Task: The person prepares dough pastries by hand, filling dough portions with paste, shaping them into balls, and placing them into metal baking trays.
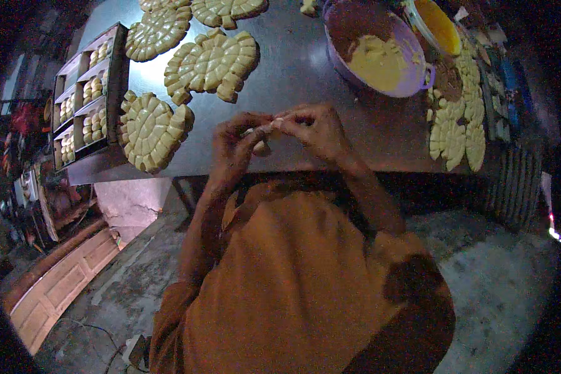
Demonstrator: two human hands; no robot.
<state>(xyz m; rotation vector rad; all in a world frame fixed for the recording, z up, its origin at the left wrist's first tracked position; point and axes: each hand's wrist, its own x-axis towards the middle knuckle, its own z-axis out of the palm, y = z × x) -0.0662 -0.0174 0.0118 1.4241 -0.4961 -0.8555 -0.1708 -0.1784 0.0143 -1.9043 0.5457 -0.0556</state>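
My left hand (pixel 237 140) and my right hand (pixel 311 134) meet over the near edge of the steel table, fingers closed on a small pale dough piece (pixel 262 129) between them; part of it hangs below the left fingers. Left of my hands lies a flat, rounded cluster of pale dough segments (pixel 153 131). Beyond them are a similar cluster (pixel 212 62) and more clusters (pixel 156 34) toward the far edge. A purple basin (pixel 414 81) holding pale creamy dough or batter stands to the upper right.
A divided box (pixel 78 106) with small dough balls sits at the table's (pixel 280 75) left side. At the right are long flattened dough pieces (pixel 452 131) and a container with yellow contents (pixel 436 25). A grey concrete floor (pixel 486 280) lies around me.
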